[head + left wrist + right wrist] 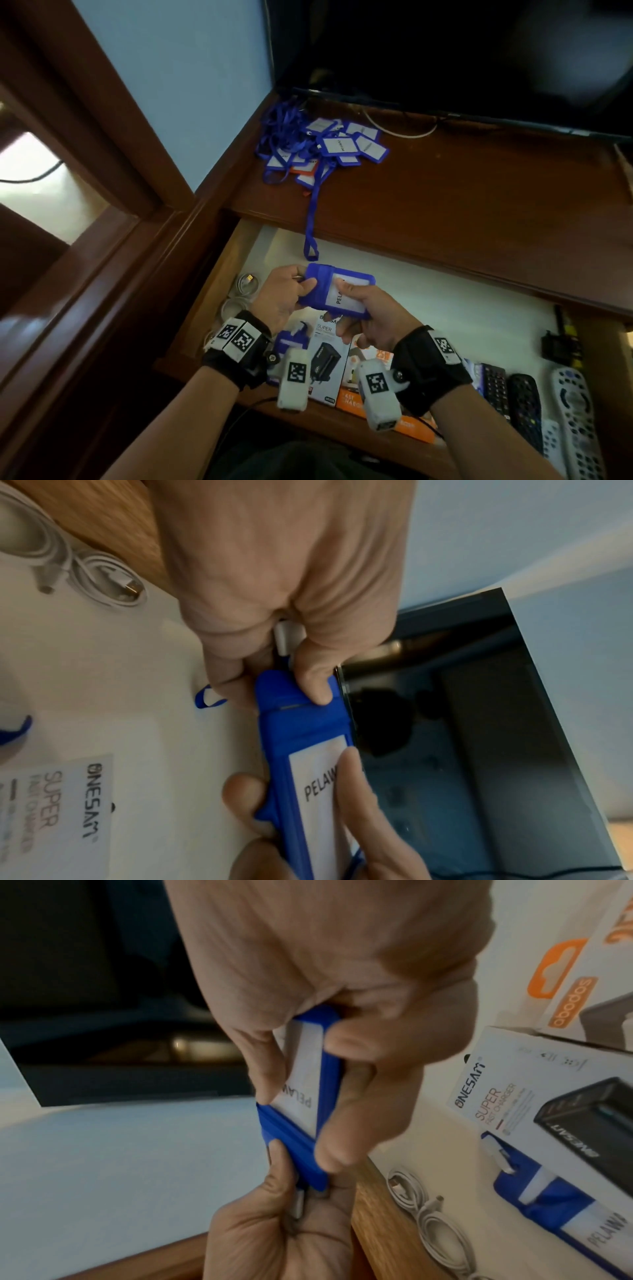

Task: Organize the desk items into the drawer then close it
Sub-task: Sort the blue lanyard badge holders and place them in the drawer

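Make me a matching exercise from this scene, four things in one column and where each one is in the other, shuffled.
Things:
1. blue badge holder
2. pile of lanyards
3. white cables
4. remote controls

Places:
A. left end of the open drawer
B. held in both hands
C. right end of the drawer
D. on the desk top

Pairs: 1-B, 2-D, 3-A, 4-C

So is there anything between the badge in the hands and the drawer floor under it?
Partly. The badge, held by the left hand and right hand, hangs over the open drawer. Below it lie a charger box and another badge; the white floor beyond looks bare.
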`<state>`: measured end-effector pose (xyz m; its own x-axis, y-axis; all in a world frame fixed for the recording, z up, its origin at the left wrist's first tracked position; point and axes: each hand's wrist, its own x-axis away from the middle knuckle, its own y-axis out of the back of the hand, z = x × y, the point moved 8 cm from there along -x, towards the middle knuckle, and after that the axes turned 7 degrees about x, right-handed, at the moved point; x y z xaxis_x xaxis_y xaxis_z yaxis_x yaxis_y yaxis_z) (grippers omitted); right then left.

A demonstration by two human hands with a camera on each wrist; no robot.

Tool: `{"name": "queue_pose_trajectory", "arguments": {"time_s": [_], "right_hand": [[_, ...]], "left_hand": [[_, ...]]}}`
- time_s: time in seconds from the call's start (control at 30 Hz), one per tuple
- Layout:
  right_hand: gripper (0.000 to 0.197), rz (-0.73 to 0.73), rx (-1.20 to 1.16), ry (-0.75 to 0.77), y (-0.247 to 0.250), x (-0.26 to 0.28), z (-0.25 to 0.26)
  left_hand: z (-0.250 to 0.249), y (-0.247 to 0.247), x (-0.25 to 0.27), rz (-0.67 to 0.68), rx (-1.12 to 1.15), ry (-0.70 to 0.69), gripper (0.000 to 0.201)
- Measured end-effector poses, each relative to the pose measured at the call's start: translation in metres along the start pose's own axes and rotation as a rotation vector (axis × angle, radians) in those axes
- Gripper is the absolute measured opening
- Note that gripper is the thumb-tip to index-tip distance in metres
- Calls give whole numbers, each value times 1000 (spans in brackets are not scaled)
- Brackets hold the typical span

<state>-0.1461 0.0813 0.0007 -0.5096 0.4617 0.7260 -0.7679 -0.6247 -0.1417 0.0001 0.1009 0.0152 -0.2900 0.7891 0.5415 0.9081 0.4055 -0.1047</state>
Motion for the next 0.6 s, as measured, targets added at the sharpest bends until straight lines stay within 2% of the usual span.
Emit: {"name": "queue_pose_trajectory", "arguments": {"time_s": [0.17,0.33,0.43,0.5,0.6], "right_hand": [[62,19,181,-31,-14,-17,7],[58,-168,335,9,-9,-36,34],[48,-330,391,50,0,-56,61],[37,-461,457,113,7,-75,88],[29,-643,757,192,19,-114,130]], "left_hand": [[3,38,-18,-56,-114,11,14],[-12,89,-57,-8,-465,6,9],[-14,101,-77,120,-823,4,9],[-8,98,-87,266,-1122,-13,8],[10,87,-90,501,-1460,-27,15]]}}
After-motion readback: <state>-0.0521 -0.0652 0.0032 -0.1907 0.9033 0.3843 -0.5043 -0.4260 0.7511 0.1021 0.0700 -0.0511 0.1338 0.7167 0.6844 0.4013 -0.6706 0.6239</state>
